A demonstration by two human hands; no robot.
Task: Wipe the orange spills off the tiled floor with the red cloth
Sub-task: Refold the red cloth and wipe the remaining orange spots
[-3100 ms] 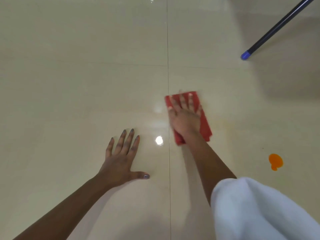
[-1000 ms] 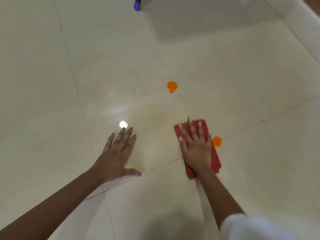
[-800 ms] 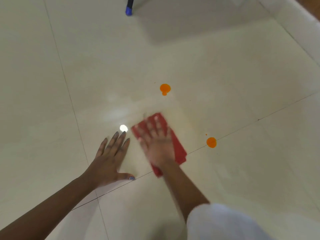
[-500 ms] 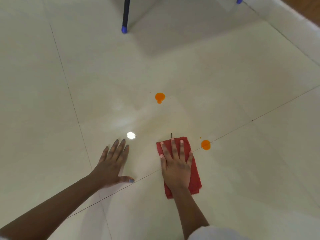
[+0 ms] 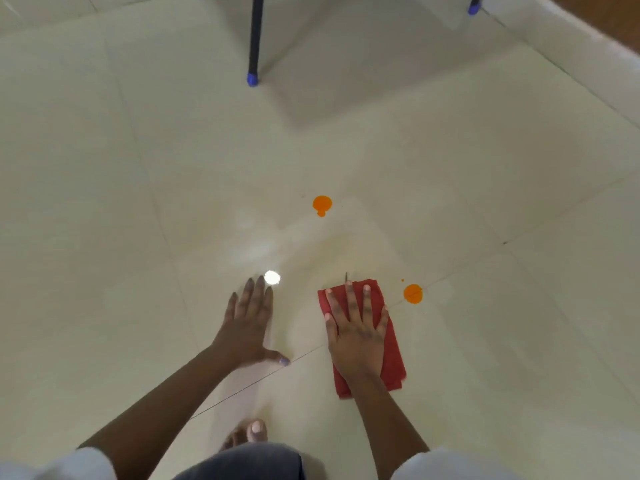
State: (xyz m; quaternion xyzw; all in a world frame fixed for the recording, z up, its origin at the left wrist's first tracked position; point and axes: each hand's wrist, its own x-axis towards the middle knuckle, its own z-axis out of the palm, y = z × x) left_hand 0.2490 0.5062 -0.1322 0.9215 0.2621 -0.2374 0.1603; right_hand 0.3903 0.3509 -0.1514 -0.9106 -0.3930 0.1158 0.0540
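1. Red cloth [image 5: 393, 362]: folded, flat on the tiled floor [image 5: 138, 202], lying across a grout line. It has swung back from beside your left hand and now sits just short of the nearer orange spill [image 5: 412, 293], not touching it.
2. Right hand [image 5: 356, 330]: fingers straight and spread, pressing the cloth down, gripping nothing.
3. Left hand [image 5: 247, 327]: fingers released, palm braced on the floor, unmoved.
4. Farther orange spill [image 5: 322, 204]: whole, as is the nearer one. Judged: two spots remain to wipe.
5. Floor: glossy pale tiles with a lamp glare [image 5: 272, 277]. A chair leg [image 5: 255, 39] stands toward the far edge, and skirting [image 5: 571, 39] runs along the far right edge.
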